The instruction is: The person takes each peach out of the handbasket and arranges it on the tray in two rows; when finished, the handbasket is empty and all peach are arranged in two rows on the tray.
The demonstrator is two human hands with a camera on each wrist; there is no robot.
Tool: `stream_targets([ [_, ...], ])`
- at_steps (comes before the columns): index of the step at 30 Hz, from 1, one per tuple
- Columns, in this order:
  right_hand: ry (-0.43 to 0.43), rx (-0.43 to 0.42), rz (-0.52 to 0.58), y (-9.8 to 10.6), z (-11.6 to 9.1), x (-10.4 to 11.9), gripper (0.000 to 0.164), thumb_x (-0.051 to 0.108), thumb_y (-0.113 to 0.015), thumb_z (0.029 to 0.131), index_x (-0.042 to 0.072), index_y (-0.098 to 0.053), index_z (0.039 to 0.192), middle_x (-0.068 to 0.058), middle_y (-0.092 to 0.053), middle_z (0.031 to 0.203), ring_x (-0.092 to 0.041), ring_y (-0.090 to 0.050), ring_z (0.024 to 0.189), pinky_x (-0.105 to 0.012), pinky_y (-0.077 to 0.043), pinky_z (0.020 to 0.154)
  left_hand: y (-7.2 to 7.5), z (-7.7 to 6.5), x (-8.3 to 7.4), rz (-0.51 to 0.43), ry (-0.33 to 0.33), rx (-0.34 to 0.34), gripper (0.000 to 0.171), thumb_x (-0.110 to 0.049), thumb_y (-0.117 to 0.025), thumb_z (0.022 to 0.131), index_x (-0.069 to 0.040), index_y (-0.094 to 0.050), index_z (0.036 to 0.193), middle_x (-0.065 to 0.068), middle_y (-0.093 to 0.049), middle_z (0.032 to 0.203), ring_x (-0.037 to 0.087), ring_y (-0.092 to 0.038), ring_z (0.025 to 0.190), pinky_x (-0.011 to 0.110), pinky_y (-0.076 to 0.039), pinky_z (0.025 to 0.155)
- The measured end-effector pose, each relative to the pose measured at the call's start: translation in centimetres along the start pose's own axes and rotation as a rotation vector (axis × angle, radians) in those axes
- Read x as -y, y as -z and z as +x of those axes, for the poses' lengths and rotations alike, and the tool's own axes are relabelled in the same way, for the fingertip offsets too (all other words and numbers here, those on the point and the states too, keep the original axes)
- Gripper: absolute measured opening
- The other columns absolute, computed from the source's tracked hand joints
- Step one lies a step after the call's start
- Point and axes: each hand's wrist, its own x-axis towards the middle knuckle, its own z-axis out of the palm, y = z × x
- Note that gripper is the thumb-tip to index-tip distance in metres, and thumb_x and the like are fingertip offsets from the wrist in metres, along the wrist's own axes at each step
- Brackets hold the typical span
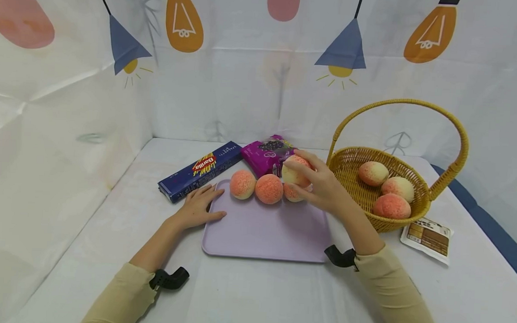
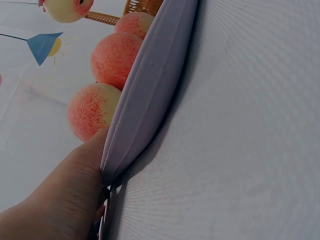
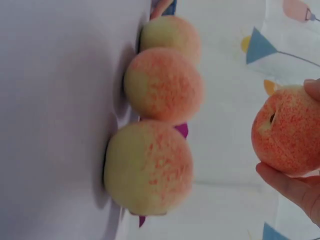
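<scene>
My right hand [image 1: 324, 186] holds a pink and cream peach [image 3: 290, 131] between thumb and fingers, raised above the tray. Three more peaches stand in a row along the back of the lilac tray [image 1: 264, 234]: a left peach [image 1: 242, 184], a middle peach [image 1: 269, 189] and a right peach [image 1: 292, 194], the last partly hidden behind the right hand in the head view. With fingers spread, my left hand [image 1: 196, 208] rests at the tray's left edge. In the left wrist view the thumb [image 2: 75, 185] lies at the tray's rim.
A wicker basket [image 1: 349, 171] with a tall handle holds three peaches at the right. Beside it lies a brown and white packet [image 1: 428, 238]. Behind the tray are a blue Barilla spaghetti box [image 1: 201, 171] and a purple bag [image 1: 263, 154].
</scene>
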Motion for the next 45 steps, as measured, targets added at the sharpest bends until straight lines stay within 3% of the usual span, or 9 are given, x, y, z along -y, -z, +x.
stream_targets([
  [5, -0.008, 0.038, 0.043, -1.1, 0.8, 1.0, 0.052, 0.012, -0.076, 0.073, 0.016, -0.056, 0.121, -0.012, -0.043, 0.133, -0.030, -0.044, 0.118, -0.043, -0.046, 0.086, 0.1, 0.1, 0.0, -0.006, 0.000, 0.000, 0.076, -0.053, -0.060, 0.079, -0.010, -0.040, 0.139, 0.018, -0.032, 0.144, 0.035, -0.018, 0.135, 0.056, -0.007, 0.103],
  [11, 0.053, 0.061, 0.079, -2.6, 1.5, 1.9, 0.051, 0.012, -0.076, 0.074, 0.014, -0.055, 0.120, -0.015, -0.045, 0.130, -0.031, -0.045, 0.116, -0.041, -0.044, 0.090, 0.1, 0.1, 0.1, -0.002, 0.009, 0.006, 0.076, -0.054, -0.059, 0.079, -0.011, -0.040, 0.139, 0.017, -0.031, 0.144, 0.034, -0.018, 0.135, 0.056, -0.007, 0.104],
  [18, 0.041, 0.095, 0.056, -4.1, 1.7, 2.6, 0.049, 0.024, -0.074, 0.077, 0.020, -0.056, 0.122, -0.010, -0.047, 0.130, -0.026, -0.051, 0.110, -0.032, -0.050, 0.075, -0.1, 0.2, 0.2, -0.006, 0.013, 0.011, 0.076, -0.055, -0.058, 0.080, -0.012, -0.040, 0.139, 0.015, -0.032, 0.145, 0.032, -0.017, 0.136, 0.055, -0.006, 0.104],
  [23, 0.021, 0.158, 0.102, -5.1, 1.5, 2.9, 0.046, 0.021, -0.071, 0.079, 0.019, -0.056, 0.123, -0.012, -0.045, 0.130, -0.028, -0.047, 0.114, -0.033, -0.048, 0.084, -0.1, 0.3, 0.2, -0.004, 0.013, 0.009, 0.076, -0.056, -0.059, 0.079, -0.012, -0.040, 0.139, 0.015, -0.031, 0.145, 0.033, -0.018, 0.135, 0.056, -0.007, 0.104],
  [34, 0.043, 0.208, 0.135, -6.9, 1.6, 3.8, 0.044, 0.022, -0.071, 0.080, 0.018, -0.057, 0.121, -0.017, -0.046, 0.131, -0.027, -0.043, 0.119, -0.039, -0.042, 0.093, 0.0, 0.0, 0.0, -0.006, 0.010, -0.004, 0.076, -0.054, -0.060, 0.079, -0.010, -0.042, 0.138, 0.018, -0.033, 0.144, 0.035, -0.019, 0.134, 0.056, -0.008, 0.103],
  [40, 0.002, 0.265, 0.164, -7.7, 1.2, 4.2, 0.042, 0.023, -0.070, 0.081, 0.020, -0.057, 0.121, -0.013, -0.046, 0.131, -0.023, -0.044, 0.118, -0.035, -0.043, 0.093, 0.0, 0.0, -0.1, -0.006, 0.005, -0.010, 0.075, -0.054, -0.060, 0.079, -0.011, -0.042, 0.138, 0.017, -0.033, 0.143, 0.035, -0.020, 0.134, 0.057, -0.008, 0.103],
  [45, 0.046, 0.263, 0.169, -8.4, 1.1, 4.1, 0.040, 0.023, -0.069, 0.081, 0.017, -0.058, 0.119, -0.009, -0.047, 0.125, -0.018, -0.048, 0.110, -0.030, -0.042, 0.093, 0.1, 0.1, 0.0, 0.002, -0.004, -0.015, 0.075, -0.053, -0.060, 0.079, -0.010, -0.042, 0.138, 0.017, -0.034, 0.143, 0.035, -0.021, 0.134, 0.057, -0.009, 0.103],
])
